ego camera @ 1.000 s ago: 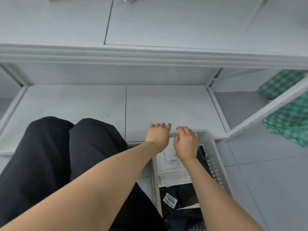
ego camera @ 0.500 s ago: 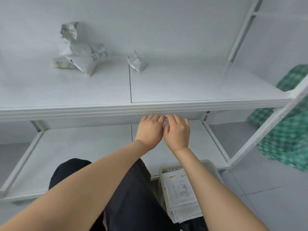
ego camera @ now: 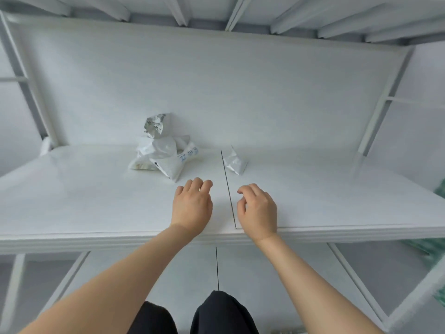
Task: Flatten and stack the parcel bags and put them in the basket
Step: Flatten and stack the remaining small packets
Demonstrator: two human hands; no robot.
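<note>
The left hand [ego camera: 191,208] and right hand [ego camera: 257,210] hover empty, fingers loosely curled, over the white shelf board [ego camera: 72,189], evidently poised to gather the crumpled white plastic parcel bags [ego camera: 161,150] heaped just beyond; basket not in view

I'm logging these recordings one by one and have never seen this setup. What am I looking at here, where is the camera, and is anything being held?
There is no machine here. A person works with bare hands, and the single camera sits on their head, looking forward and down, so the arms enter from the bottom. The left hand and right hand are over a white shelf, fingers loosely curled, holding nothing. Further back on the shelf lies a pile of crumpled white parcel bags. To its right, apart from it, is one small crumpled bag. The dark shapes at the bottom edge are the person's knees. The basket is not in this view.
</note>
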